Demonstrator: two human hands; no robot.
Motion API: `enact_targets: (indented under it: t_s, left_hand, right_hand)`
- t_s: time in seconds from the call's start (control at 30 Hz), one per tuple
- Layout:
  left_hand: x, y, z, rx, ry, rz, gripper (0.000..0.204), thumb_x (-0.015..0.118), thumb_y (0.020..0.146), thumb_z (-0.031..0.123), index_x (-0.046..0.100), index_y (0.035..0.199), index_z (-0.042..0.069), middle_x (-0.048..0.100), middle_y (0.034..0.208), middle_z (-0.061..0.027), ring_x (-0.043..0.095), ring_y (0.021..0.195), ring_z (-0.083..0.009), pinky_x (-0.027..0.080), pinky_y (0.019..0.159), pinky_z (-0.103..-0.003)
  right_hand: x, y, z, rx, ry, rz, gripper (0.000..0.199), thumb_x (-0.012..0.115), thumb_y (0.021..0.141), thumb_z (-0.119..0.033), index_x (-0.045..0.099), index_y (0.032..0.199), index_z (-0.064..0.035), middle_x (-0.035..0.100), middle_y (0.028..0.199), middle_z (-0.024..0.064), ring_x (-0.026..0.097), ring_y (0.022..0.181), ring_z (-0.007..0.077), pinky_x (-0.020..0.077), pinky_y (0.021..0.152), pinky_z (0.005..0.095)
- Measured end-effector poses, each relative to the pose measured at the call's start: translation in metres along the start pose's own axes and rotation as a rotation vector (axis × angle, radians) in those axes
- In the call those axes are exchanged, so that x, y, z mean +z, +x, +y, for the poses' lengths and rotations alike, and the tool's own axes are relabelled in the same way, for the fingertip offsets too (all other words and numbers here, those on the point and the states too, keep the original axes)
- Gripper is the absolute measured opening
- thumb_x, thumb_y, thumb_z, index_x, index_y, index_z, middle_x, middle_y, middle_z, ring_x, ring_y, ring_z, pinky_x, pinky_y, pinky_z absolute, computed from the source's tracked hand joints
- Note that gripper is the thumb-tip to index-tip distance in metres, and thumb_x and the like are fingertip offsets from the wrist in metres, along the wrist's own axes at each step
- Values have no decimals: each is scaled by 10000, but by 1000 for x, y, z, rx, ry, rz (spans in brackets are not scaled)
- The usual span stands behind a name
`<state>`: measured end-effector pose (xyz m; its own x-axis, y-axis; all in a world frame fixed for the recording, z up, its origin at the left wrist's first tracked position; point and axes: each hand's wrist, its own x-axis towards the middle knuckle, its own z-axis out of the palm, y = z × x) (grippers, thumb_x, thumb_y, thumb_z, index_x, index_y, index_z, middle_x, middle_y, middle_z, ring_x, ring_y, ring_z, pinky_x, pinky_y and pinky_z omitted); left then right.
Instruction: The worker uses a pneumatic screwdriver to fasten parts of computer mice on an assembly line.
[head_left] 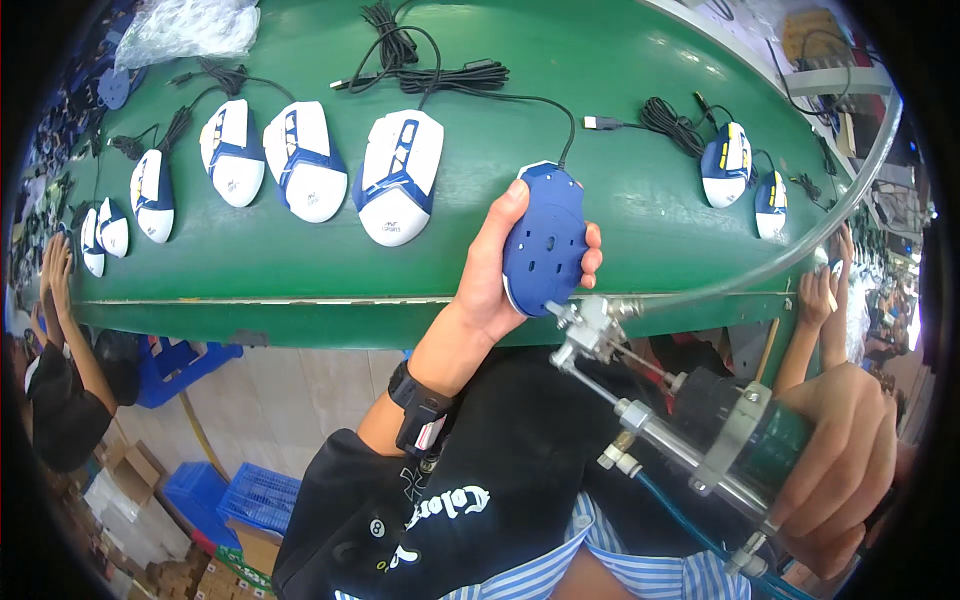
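Note:
My left hand [492, 275] grips a computer mouse [545, 240] turned over, its blue underside with small holes facing me; its black cable runs up over the green belt. My right hand [838, 468] holds a metal pneumatic tool [668, 415] with a dark green body. The tool's tip [568, 316] touches the lower edge of the mouse's base. A clear hose [800, 255] arcs from the tool up to the right.
A green conveyor belt [560, 60] carries several white-and-blue mice [400, 178] with coiled black cables, and two more mice [727, 165] on the right. Other people's hands [55, 270] and arms [815, 310] reach the belt at left and right. Blue crates [255, 495] and cardboard boxes lie below.

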<state>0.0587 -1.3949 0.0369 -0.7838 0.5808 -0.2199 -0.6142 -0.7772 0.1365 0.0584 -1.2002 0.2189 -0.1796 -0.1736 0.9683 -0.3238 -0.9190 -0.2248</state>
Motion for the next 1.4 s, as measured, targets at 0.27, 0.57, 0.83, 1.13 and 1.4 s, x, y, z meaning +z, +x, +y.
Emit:
enact_targets:
  t_s: [0.27, 0.57, 0.83, 1.13, 1.4]
  left_hand:
    - [0, -3, 4, -35, -31, -3, 648, 406, 938, 611, 443, 1283, 64, 563, 987, -189, 571, 815, -259, 501, 682, -384]
    - [-3, -5, 7, -54, -87, -15, 534, 455, 951, 547, 471, 1198, 73, 588, 952, -183, 608, 793, -246, 539, 666, -363]
    - [-2, -11, 9, -69, 7, 7, 650, 419, 938, 592, 446, 1300, 53, 589, 1002, -204, 610, 854, -268, 544, 721, -384]
    - [-6, -11, 16, 7, 63, -23, 565, 428, 962, 518, 465, 1263, 42, 628, 1020, -219, 658, 901, -273, 569, 792, -388]
    - [-6, -14, 19, -10, 1, -12, 589, 410, 957, 540, 458, 1274, 45, 626, 1016, -213, 661, 891, -281, 562, 798, -393]
  right_hand:
    - [26, 9, 9, 486, -295, 299, 196, 708, 792, 37, 565, 921, 2, 663, 672, 73, 658, 534, 114, 565, 528, 167]
    - [28, 1, 44, 534, -440, 279, 284, 705, 788, 6, 467, 929, -55, 631, 538, 36, 609, 427, 81, 546, 453, 188]
    - [-1, 5, 26, 380, -268, 206, 118, 657, 824, 14, 550, 855, -27, 655, 612, 17, 615, 476, 70, 554, 518, 185]
    - [-23, 8, 6, 357, -125, 28, 107, 575, 890, 49, 616, 833, -31, 664, 681, -3, 622, 546, 49, 554, 595, 156]
    - [27, 13, 32, 511, -721, 462, 136, 632, 870, -16, 544, 958, -71, 600, 595, -18, 582, 462, 62, 543, 508, 172]
